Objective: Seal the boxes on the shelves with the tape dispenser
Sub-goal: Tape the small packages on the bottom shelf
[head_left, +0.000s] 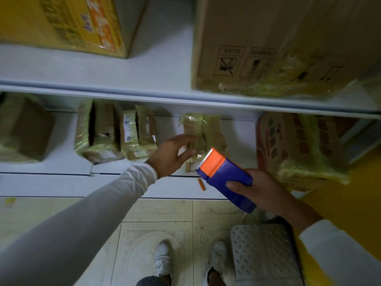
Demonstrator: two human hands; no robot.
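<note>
Head: R hand (260, 189) grips tape dispenser (224, 178); L hand (172, 154) loosely curled at small box (203, 133).

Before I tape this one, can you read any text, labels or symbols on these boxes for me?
No words can be read.
Large brown box, upper shelf: handling pictograms, captions blurred.
Yellow box, upper left: orange print, blurred.
White label on a lower-shelf parcel: too small.
Red-printed box, lower right: icons only, unreadable.

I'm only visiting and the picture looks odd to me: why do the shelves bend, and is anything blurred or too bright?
Head view: the wide lens bows the shelf edge; the light is dim; the corner boxes are smeared; the tape dispenser has a bright spot at its toothed orange tip; the small taped box looks soft.
</note>
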